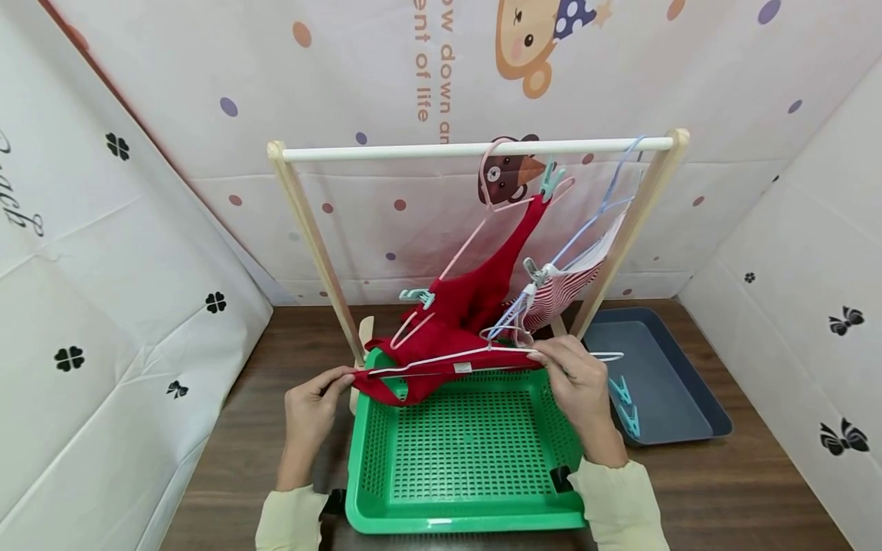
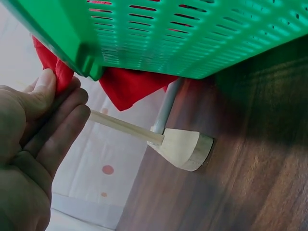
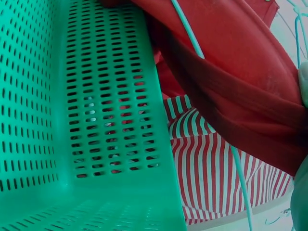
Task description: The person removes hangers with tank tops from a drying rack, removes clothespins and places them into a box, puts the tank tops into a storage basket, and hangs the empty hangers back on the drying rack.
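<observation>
Over the back of the green basket (image 1: 468, 514), a red garment (image 1: 496, 360) with a small white tag (image 1: 462, 367) is stretched between both hands. My left hand (image 1: 310, 405) pinches its left corner between thumb and fingertips; in the left wrist view, the other fingers (image 2: 70, 125) lie loosely bent. A white hanger (image 1: 609, 355) runs along the garment, its right end sticking out past my right hand (image 1: 575, 383). That hand grips the garment's right end together with the hanger. Behind, red cloth (image 1: 482, 287) hangs from a tilted pink hanger (image 1: 463, 249) with turquoise clothespins (image 1: 416, 296).
A rack with a white bar (image 1: 386, 153) and wooden posts (image 1: 313, 237) stands behind the basket. Red-and-white striped cloth (image 1: 568, 295) hangs at its right on a blue hanger (image 1: 584, 228). At the right, a grey tray (image 1: 671, 383) holds light-blue clothespins (image 1: 625, 405).
</observation>
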Demonstrator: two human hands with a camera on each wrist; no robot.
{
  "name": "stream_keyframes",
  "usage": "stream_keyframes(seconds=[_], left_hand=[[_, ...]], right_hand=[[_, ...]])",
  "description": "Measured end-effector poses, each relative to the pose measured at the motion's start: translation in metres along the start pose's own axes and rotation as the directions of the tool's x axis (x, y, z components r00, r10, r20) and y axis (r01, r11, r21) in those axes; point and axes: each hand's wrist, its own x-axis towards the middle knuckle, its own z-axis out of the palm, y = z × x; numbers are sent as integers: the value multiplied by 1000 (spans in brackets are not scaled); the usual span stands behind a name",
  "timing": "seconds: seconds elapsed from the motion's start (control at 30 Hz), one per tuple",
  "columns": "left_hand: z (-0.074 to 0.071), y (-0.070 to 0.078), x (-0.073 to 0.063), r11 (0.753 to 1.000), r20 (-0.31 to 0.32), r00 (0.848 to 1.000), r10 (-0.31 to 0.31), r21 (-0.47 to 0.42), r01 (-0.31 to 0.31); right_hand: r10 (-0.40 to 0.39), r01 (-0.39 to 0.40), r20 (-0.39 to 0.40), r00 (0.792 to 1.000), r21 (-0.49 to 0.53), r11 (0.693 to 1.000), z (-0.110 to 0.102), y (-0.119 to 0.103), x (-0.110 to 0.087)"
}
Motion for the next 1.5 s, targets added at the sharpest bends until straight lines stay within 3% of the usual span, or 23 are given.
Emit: stream_keyframes(seconds=[0.23,0.4,0.53,0.67,0.83,1.0,1.33,1.4,1.5], left_hand=[[2,1,1,994,0,996,-90,-55,90],[2,0,1,991,-11,994,-105,-88,104],[2,2,0,993,-20,994,-105,-54,104],[1,4,-1,998,-33,998,-60,12,61],[-2,10,-5,995,-25,998,54,84,-51],[-3,18,-5,995,29,995,95,40,-96],[-11,32,-5,996,174,984,39,-84,-25],[-14,35,-4,993,176,982,66,-108,-47],[-15,40,-1,985,171,974,148,-120,-128]], right_hand=[[-5,6,-21,1000,26,1000,1,1,0],[2,0,-38,999,56,998,6,1,1],[21,-18,-42,999,71,997,7,0,1],[50,-46,-34,998,100,994,8,0,1],[73,-70,-17,997,119,990,9,-1,1],[81,-79,-9,997,128,989,10,-2,1],[100,-100,12,995,151,983,11,-2,1],[96,-100,29,995,155,983,11,-3,1],[88,-99,71,994,167,981,13,-4,1]])
